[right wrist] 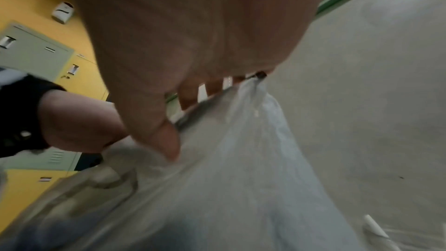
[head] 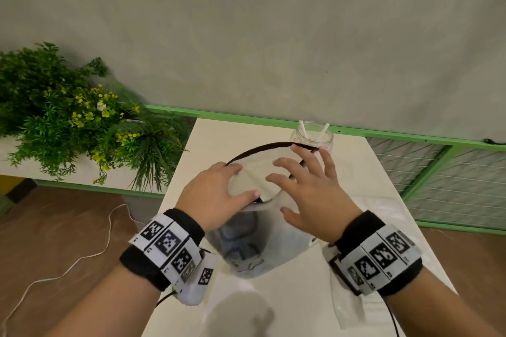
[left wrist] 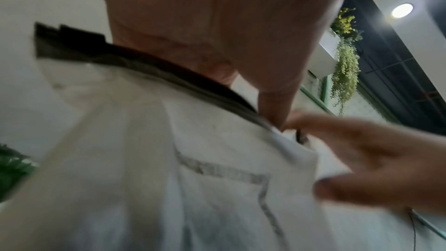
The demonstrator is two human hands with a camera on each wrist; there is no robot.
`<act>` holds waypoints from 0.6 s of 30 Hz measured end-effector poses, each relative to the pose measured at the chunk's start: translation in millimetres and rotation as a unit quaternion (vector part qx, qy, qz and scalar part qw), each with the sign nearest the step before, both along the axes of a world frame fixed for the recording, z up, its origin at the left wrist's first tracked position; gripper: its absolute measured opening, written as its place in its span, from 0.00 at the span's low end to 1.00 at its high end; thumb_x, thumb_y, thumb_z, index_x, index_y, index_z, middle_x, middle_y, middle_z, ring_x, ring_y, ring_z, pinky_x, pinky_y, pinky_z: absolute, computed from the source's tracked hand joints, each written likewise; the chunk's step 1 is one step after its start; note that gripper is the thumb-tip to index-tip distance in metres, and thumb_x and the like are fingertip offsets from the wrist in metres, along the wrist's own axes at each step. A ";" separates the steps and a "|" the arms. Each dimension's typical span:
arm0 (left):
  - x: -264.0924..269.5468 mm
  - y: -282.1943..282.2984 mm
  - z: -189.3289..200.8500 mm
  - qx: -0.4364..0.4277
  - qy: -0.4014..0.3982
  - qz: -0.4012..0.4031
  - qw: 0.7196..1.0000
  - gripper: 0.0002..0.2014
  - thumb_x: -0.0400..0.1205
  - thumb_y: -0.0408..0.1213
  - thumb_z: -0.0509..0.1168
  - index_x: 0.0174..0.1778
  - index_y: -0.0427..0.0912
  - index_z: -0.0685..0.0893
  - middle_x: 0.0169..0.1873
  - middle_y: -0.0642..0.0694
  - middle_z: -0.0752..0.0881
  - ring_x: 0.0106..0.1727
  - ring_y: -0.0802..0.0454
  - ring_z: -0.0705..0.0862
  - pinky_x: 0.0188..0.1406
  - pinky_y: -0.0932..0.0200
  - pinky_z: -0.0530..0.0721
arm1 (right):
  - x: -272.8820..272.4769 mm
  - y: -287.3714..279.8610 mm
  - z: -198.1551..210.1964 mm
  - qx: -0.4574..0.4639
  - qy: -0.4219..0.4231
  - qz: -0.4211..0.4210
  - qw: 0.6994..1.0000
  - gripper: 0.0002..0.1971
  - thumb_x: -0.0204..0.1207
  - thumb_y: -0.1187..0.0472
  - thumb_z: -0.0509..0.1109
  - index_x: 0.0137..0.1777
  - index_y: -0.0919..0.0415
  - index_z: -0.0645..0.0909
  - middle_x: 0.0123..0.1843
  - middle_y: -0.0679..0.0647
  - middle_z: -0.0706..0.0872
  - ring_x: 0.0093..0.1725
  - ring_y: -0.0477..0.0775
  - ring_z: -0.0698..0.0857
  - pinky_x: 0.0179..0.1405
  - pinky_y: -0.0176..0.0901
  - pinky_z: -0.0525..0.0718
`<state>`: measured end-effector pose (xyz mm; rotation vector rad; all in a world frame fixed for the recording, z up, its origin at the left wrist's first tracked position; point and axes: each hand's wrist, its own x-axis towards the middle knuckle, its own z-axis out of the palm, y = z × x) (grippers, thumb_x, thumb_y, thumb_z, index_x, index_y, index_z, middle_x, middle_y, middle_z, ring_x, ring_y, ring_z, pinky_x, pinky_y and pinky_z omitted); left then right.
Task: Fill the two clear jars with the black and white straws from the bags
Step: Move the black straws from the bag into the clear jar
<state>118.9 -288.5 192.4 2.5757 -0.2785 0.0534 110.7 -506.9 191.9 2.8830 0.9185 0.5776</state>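
A clear plastic bag [head: 246, 260] is held above the white table [head: 219, 134]. Black straws [head: 260, 147] bend in an arc along its open top. My left hand [head: 245, 182] pinches a fold of the bag's rim between thumb and fingers. With its fingers spread and straight, my right hand [head: 278, 194] lies on the rim, and a black straw passes between those fingers. The left wrist view shows the bag [left wrist: 169, 159], the black straws [left wrist: 144, 68] and my right hand [left wrist: 374, 159]. A clear jar [head: 327, 142] at the table's back holds two white straws [head: 304, 128].
A second flat clear bag [head: 347, 306] lies on the table under my right wrist; a white straw [right wrist: 373, 224] shows there. Green plants [head: 68, 117] stand to the left, a green mesh fence [head: 438, 172] to the right. A white cable [head: 109, 227] runs across the brown floor.
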 end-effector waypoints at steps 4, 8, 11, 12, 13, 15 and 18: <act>-8.3 -11.2 0.4 0.024 0.023 -0.024 0.999 0.54 0.61 0.79 0.60 0.80 0.52 0.60 0.74 0.54 0.70 0.72 0.51 0.72 0.69 0.51 0.74 | 21.0 -11.9 7.5 -0.054 -0.015 -0.012 0.998 0.11 0.58 0.57 0.83 0.35 0.51 0.82 0.37 0.45 0.85 0.54 0.60 0.85 0.71 0.73 0.62; -11.7 -21.8 -13.8 0.084 0.024 -0.041 0.995 0.60 0.59 0.76 0.65 0.82 0.51 0.49 0.79 0.51 0.61 0.77 0.47 0.67 0.72 0.48 0.72 | 25.2 -5.5 19.0 0.055 0.041 0.037 0.997 0.03 0.72 0.58 0.63 0.39 0.55 0.76 0.29 0.46 0.82 0.34 0.57 0.82 0.54 0.55 0.80; -8.7 -20.7 -26.7 0.079 0.033 -0.038 0.996 0.57 0.61 0.74 0.66 0.81 0.54 0.48 0.78 0.50 0.62 0.74 0.45 0.70 0.67 0.48 0.76 | 19.3 -3.1 22.4 0.129 0.091 0.025 0.987 0.08 0.72 0.55 0.60 0.41 0.54 0.80 0.27 0.43 0.76 0.29 0.49 0.75 0.45 0.46 0.77; -7.9 -19.5 -30.4 0.080 0.038 -0.040 0.995 0.57 0.62 0.72 0.68 0.82 0.55 0.47 0.77 0.50 0.63 0.72 0.44 0.72 0.65 0.49 0.77 | 17.1 -4.8 21.0 0.136 0.114 0.020 0.984 0.10 0.71 0.51 0.60 0.41 0.53 0.81 0.26 0.41 0.74 0.29 0.44 0.73 0.45 0.42 0.74; -7.9 -18.8 -33.5 0.084 0.042 -0.043 0.995 0.57 0.62 0.70 0.69 0.82 0.55 0.47 0.76 0.50 0.63 0.70 0.43 0.73 0.63 0.49 0.78 | 12.8 -6.9 20.1 0.135 0.148 0.013 0.980 0.13 0.70 0.45 0.60 0.42 0.51 0.81 0.26 0.40 0.74 0.30 0.41 0.72 0.44 0.37 0.70; -7.8 -18.0 -36.6 0.092 0.047 -0.047 0.994 0.56 0.64 0.66 0.71 0.82 0.55 0.47 0.75 0.50 0.63 0.67 0.42 0.76 0.60 0.50 0.78 | 5.4 -10.8 17.8 0.136 0.227 0.005 0.964 0.20 0.70 0.35 0.57 0.42 0.49 0.81 0.30 0.44 0.80 0.33 0.42 0.77 0.37 0.35 0.70; -6.7 -18.8 -38.1 0.102 0.056 -0.054 0.992 0.53 0.67 0.61 0.73 0.82 0.56 0.47 0.75 0.50 0.65 0.65 0.42 0.78 0.57 0.49 0.80 | 2.1 -13.2 13.4 0.232 0.301 -0.004 0.925 0.19 0.78 0.36 0.58 0.33 0.46 0.75 0.27 0.46 0.76 0.29 0.45 0.74 0.31 0.40 0.70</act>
